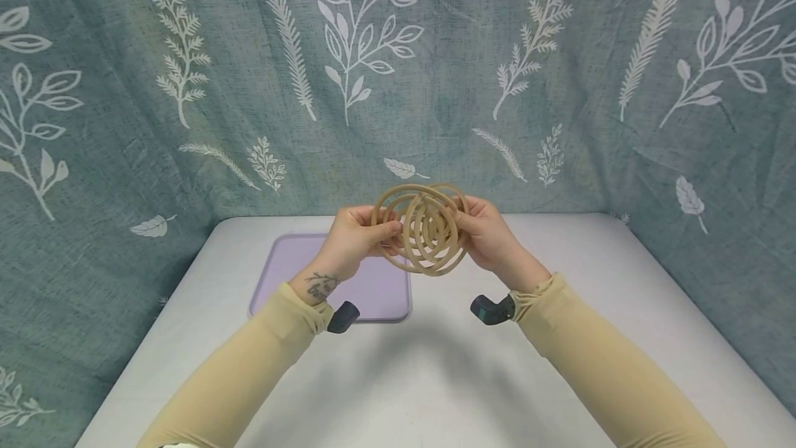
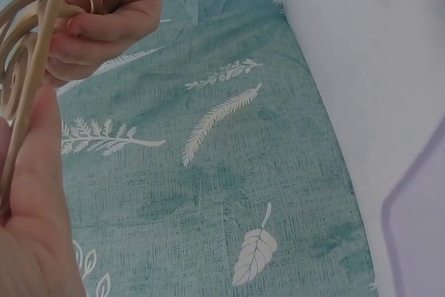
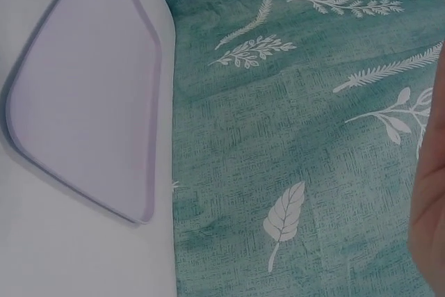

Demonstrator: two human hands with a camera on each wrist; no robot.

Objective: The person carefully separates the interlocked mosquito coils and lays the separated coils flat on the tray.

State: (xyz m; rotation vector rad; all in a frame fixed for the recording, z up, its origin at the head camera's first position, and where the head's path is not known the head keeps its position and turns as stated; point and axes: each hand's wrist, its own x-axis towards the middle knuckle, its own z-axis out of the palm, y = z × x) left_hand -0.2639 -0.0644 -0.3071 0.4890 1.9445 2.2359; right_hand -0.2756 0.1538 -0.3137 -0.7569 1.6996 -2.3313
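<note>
A tan, rattan-like piece of coiled rings [image 1: 437,228] is held up above the far part of the table, between both hands. My left hand [image 1: 361,237] pinches its left side, thumb on the near face. On the opposite side, my right hand [image 1: 485,230] grips the rim with thumb and fingers. The rings overlap one another, with a tight spiral near the middle. In the left wrist view, a straight-looking length of the coiled piece [image 2: 40,46] runs down to the left hand [image 2: 35,206]. The right hand [image 2: 115,22] is behind it there.
A shallow lilac tray [image 1: 373,299] lies on the white table [image 1: 423,379], left of centre, partly behind the left forearm. Teal fabric with white leaf prints [image 1: 448,75] hangs at the back and both sides of the table. Dark wrist devices [image 1: 491,310] sit at the sleeve cuffs.
</note>
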